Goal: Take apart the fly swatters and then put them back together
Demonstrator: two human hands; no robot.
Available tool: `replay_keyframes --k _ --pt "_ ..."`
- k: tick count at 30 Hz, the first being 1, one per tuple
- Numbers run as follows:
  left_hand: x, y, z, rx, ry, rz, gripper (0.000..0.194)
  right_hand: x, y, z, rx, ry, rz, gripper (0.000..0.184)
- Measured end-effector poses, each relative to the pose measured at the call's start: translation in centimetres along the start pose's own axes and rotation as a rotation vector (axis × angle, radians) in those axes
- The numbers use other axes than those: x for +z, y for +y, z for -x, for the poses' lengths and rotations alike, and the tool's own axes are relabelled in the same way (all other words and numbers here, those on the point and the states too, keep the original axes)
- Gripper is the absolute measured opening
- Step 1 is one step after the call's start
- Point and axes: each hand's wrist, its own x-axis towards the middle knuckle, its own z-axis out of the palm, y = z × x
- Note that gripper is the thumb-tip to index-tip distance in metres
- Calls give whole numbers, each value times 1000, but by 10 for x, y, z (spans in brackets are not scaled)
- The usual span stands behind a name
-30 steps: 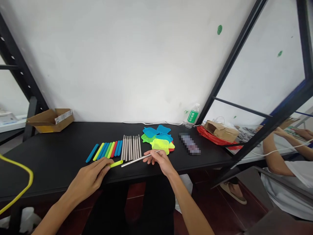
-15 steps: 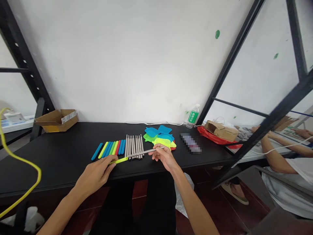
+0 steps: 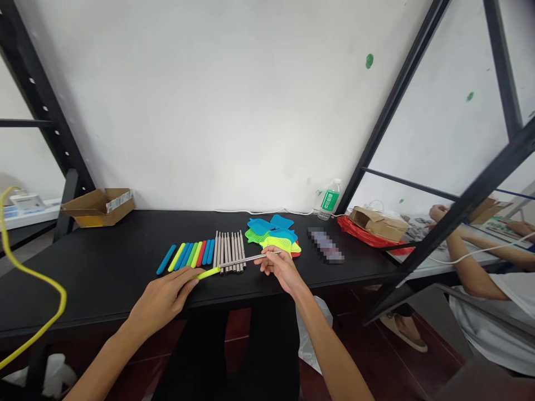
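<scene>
At the far left of the frame a yellow cable [image 3: 62,298] curved down in front of the black desk [image 3: 121,250], and an open cardboard box [image 3: 100,214] sat near the wall on the desk's left part. Left of centre, a row of coloured tubes [image 3: 184,256] lay side by side — blue, yellow, green and red — the leftmost blue one slightly apart from the rest.

In the lower left, the left hand [image 3: 167,292] was clamped on a yellow-green tube [image 3: 209,273], its end pointing right. That end met the metal rod [image 3: 242,260] at lower centre; whether the rod was inside it, I cannot tell. The rod slanted up to the right, over the lower ends of a row of grey rods [image 3: 228,245], and its other end was pinched in the fingers of the right hand [image 3: 278,267]. The two hands were apart, with the tube and rod between them.

Just beyond the right hand lay overlapping mesh swatter heads [image 3: 271,229] in blue, green, yellow and red. Right of centre were a pixelated object [image 3: 326,245] and, against the wall, a clear bottle with a green label [image 3: 330,200]. Farther right, a torn cardboard package [image 3: 376,224] rested on red plastic [image 3: 355,233], and at the right edge sat a person in a white top [image 3: 497,312].
</scene>
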Motion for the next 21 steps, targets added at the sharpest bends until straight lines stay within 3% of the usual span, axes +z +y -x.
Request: replay_keyframes --k 21 --pt "-13 18 -1 -62 -55 42 35 3 3 1 36 96 55 33"
